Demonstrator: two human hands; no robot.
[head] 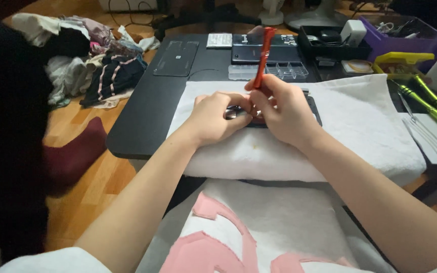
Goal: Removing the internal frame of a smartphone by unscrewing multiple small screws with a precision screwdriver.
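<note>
My right hand point(281, 114) grips a red-orange screwdriver point(264, 55), held nearly upright with its tip down on a dark flat device point(313, 107) that lies on a white towel point(360, 126). My left hand point(216, 117) rests on the device's left end, its fingers pinching a small shiny part point(232, 113). Both hands cover most of the device.
The towel lies on a low black table point(142, 111). Behind stand a clear compartment box point(279, 70), a dark phone-like slab point(246, 49), a black mat point(177, 58), a black tray point(330, 43) and a purple bin point(405, 38). Green screwdrivers point(426, 98) and tweezers point(426, 134) lie right. Clothes point(92, 60) are piled on the floor left.
</note>
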